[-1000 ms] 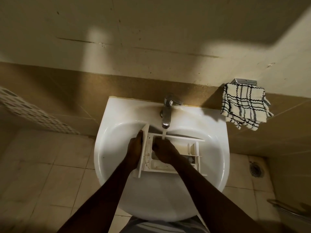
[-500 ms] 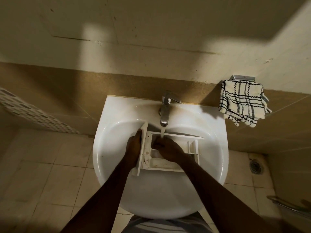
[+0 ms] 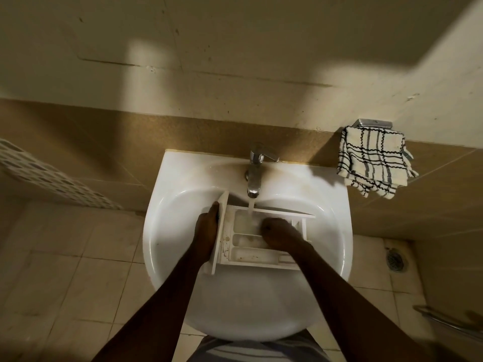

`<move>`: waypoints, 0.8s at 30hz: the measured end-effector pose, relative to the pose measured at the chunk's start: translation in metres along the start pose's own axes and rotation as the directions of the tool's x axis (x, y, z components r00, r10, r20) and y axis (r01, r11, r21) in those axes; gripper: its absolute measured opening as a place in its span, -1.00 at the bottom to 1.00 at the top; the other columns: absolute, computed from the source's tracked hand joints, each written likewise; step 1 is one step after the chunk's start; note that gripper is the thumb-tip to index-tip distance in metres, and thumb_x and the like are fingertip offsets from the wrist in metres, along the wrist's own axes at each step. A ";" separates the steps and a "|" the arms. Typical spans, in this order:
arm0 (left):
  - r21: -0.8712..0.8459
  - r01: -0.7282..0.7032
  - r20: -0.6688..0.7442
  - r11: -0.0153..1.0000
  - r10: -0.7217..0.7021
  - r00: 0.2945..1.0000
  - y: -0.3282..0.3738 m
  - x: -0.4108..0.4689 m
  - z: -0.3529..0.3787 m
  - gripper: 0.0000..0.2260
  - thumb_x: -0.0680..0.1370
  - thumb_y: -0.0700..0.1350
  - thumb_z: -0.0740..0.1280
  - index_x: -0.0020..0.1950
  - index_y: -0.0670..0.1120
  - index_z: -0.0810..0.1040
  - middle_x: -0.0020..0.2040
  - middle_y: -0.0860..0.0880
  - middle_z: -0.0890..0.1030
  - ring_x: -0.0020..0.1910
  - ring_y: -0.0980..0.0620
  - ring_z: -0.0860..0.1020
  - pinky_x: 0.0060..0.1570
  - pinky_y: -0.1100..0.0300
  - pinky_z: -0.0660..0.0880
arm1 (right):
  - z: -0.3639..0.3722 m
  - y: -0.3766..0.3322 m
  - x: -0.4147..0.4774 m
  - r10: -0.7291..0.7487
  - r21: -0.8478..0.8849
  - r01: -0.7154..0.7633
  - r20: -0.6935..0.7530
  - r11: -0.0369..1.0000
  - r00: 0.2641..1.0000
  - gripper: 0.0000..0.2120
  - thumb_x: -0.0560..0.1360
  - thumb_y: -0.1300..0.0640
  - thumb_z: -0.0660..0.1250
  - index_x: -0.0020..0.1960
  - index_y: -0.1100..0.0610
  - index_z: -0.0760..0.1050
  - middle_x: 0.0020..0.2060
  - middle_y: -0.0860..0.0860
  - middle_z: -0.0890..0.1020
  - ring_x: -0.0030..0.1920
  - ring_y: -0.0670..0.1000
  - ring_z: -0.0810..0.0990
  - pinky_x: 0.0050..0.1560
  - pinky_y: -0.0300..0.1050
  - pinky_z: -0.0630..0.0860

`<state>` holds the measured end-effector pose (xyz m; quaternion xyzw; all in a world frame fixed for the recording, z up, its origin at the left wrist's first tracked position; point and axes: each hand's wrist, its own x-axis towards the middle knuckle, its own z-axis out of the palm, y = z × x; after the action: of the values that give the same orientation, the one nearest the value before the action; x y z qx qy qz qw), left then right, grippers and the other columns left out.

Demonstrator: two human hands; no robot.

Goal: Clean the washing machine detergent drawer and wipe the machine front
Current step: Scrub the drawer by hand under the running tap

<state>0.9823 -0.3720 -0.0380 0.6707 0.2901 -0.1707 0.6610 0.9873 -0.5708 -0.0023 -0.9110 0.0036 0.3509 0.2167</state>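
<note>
drawer (image 3: 251,246) in sink (image 3: 183,205), under running tap (image 3: 254,176) | left hand (image 3: 206,231) clamped on front panel | right hand (image 3: 279,235) curled inside compartments, grip unclear | cloth (image 3: 373,163) far right, up

White basin and its surroundings

A running chrome tap (image 3: 254,176) is mounted at the back of the sink (image 3: 183,205); a checked cloth (image 3: 373,163) is hung on the wall to its right, and a floor drain (image 3: 396,261) is set lower right.
</note>
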 end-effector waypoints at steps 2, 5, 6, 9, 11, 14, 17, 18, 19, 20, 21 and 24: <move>-0.008 0.001 0.000 1.000 -0.001 1.000 -0.001 0.001 -0.001 -0.57 0.67 0.14 0.13 -0.05 -0.12 0.65 -0.29 -0.09 0.63 -0.28 -0.09 0.59 -0.16 0.03 0.53 | -0.001 0.007 0.002 0.040 -0.055 -0.043 -0.048 0.998 0.998 -0.74 0.57 0.20 0.23 0.17 0.26 0.58 0.16 0.17 0.63 0.20 0.15 0.58 0.20 -0.09 0.46; -0.013 0.002 0.009 1.000 -0.002 1.000 -0.001 0.001 0.000 -0.56 0.68 0.14 0.13 -0.02 -0.14 0.65 -0.27 -0.11 0.64 -0.27 -0.09 0.61 -0.17 0.05 0.54 | 0.010 -0.026 0.009 0.153 0.087 -0.141 -0.147 0.986 0.977 -0.79 0.57 0.11 0.27 0.10 0.17 0.60 -0.04 0.07 0.64 0.08 0.11 0.62 0.13 -0.03 0.53; -0.012 -0.010 0.014 1.000 0.010 1.000 -0.001 0.002 0.000 -0.56 0.68 0.13 0.12 0.02 -0.16 0.65 -0.23 -0.13 0.65 -0.24 -0.11 0.62 -0.16 0.04 0.55 | 0.016 -0.039 0.013 0.143 0.156 -0.120 -0.144 0.980 0.979 -0.81 0.58 0.08 0.27 0.07 0.14 0.59 -0.12 0.03 0.61 0.02 0.06 0.63 0.09 -0.05 0.56; -0.016 -0.020 0.027 1.000 0.021 0.999 -0.003 0.003 0.000 -0.55 0.68 0.13 0.11 0.12 -0.18 0.63 -0.11 -0.19 0.67 -0.14 -0.17 0.65 -0.08 0.00 0.59 | 0.025 -0.058 0.006 -0.029 0.293 0.051 -0.080 0.955 0.996 -0.86 0.63 0.10 0.22 0.01 0.10 0.53 -0.18 -0.04 0.58 -0.10 -0.04 0.60 0.01 -0.12 0.58; -0.010 -0.014 0.028 1.000 0.014 1.000 -0.002 0.002 0.001 -0.55 0.68 0.13 0.11 0.12 -0.18 0.63 -0.13 -0.18 0.67 -0.16 -0.16 0.65 -0.11 0.02 0.58 | 0.018 -0.044 -0.001 -0.074 0.254 0.086 -0.055 0.963 0.996 -0.82 0.64 0.09 0.19 0.07 0.10 0.56 -0.08 0.00 0.61 -0.02 -0.01 0.60 0.05 -0.09 0.55; -0.008 0.005 0.011 1.000 -0.005 1.000 -0.001 0.000 0.000 -0.55 0.68 0.13 0.12 0.09 -0.18 0.64 -0.20 -0.12 0.65 -0.23 -0.09 0.63 -0.19 0.07 0.54 | 0.006 -0.011 0.002 0.039 0.110 -0.035 -0.030 0.993 0.999 -0.76 0.60 0.10 0.21 0.16 0.14 0.58 0.13 0.11 0.63 0.15 0.10 0.58 0.21 0.02 0.51; -0.018 -0.001 0.015 1.000 0.002 1.000 0.000 -0.001 0.001 -0.57 0.68 0.12 0.12 0.08 -0.17 0.64 -0.21 -0.11 0.66 -0.23 -0.08 0.63 -0.20 0.09 0.55 | 0.001 -0.017 0.010 0.122 0.022 -0.121 -0.071 0.992 0.990 -0.72 0.57 0.11 0.25 0.20 0.19 0.57 0.19 0.14 0.62 0.23 0.14 0.56 0.21 -0.04 0.46; -0.019 -0.005 0.020 1.000 0.005 1.000 -0.001 0.001 0.001 -0.57 0.68 0.12 0.12 0.08 -0.17 0.64 -0.20 -0.11 0.66 -0.22 -0.09 0.63 -0.18 0.08 0.55 | 0.003 -0.030 0.013 0.111 0.030 -0.109 -0.079 0.994 0.991 -0.73 0.59 0.09 0.26 0.21 0.18 0.56 0.17 0.12 0.62 0.22 0.12 0.57 0.18 -0.07 0.47; -0.020 -0.009 0.024 1.000 0.010 1.000 -0.001 0.001 0.001 -0.56 0.68 0.12 0.11 0.09 -0.17 0.64 -0.18 -0.13 0.67 -0.20 -0.11 0.64 -0.16 0.06 0.57 | 0.007 -0.045 0.013 0.083 0.061 -0.080 -0.062 0.995 0.995 -0.74 0.61 0.07 0.24 0.20 0.17 0.55 0.14 0.10 0.63 0.20 0.09 0.58 0.17 -0.09 0.47; -0.027 -0.009 0.027 1.000 0.010 1.000 -0.002 0.003 0.000 -0.56 0.68 0.13 0.11 0.11 -0.17 0.64 -0.14 -0.15 0.68 -0.15 -0.14 0.65 -0.11 0.02 0.59 | 0.013 -0.058 0.014 0.046 0.106 -0.041 -0.042 0.994 0.998 -0.74 0.64 0.07 0.21 0.20 0.18 0.55 0.12 0.10 0.64 0.19 0.07 0.59 0.18 -0.09 0.47; -0.026 -0.006 0.028 1.000 0.007 1.000 -0.003 0.004 0.000 -0.55 0.68 0.14 0.12 0.13 -0.17 0.64 -0.10 -0.17 0.69 -0.10 -0.17 0.66 -0.04 -0.02 0.61 | 0.017 -0.067 0.013 0.003 0.142 0.002 -0.034 0.990 0.999 -0.73 0.66 0.08 0.18 0.22 0.19 0.54 0.13 0.11 0.64 0.20 0.07 0.59 0.21 -0.08 0.47; -0.017 -0.018 0.028 1.000 0.018 0.999 -0.003 0.003 0.000 -0.57 0.68 0.12 0.11 0.10 -0.16 0.64 -0.12 -0.17 0.69 -0.16 -0.15 0.67 -0.09 0.00 0.61 | 0.018 -0.049 0.004 0.012 0.155 0.000 -0.081 0.988 0.997 -0.73 0.64 0.02 0.18 0.24 0.07 0.53 0.15 0.07 0.63 0.11 0.04 0.59 0.14 -0.02 0.50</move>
<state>0.9823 -0.3713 -0.0419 0.6652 0.2763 -0.1716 0.6721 0.9865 -0.5181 0.0023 -0.9050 0.0424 0.3128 0.2852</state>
